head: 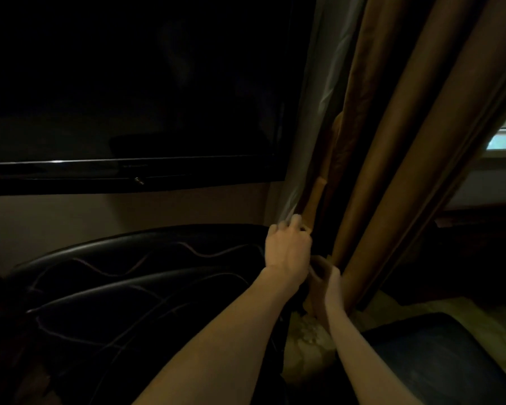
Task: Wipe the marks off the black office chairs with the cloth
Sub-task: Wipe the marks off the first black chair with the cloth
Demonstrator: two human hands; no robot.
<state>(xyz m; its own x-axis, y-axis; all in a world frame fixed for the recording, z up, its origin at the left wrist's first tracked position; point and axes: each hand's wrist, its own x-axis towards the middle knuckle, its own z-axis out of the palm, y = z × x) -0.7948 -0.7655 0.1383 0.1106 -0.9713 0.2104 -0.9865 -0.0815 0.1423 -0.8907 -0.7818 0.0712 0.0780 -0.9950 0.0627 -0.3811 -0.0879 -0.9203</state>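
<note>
In the dim room, the left hand (288, 248) reached up with its fingers curled round the edge of the pale sheer curtain (310, 135), beside the brown pleated drapes (392, 159). The right hand (330, 283) was mostly hidden behind the left wrist, so its grip could not be told. The black padded office chair (135, 287), streaked with wavy light marks, stood below and left. No cloth could be made out.
</note>
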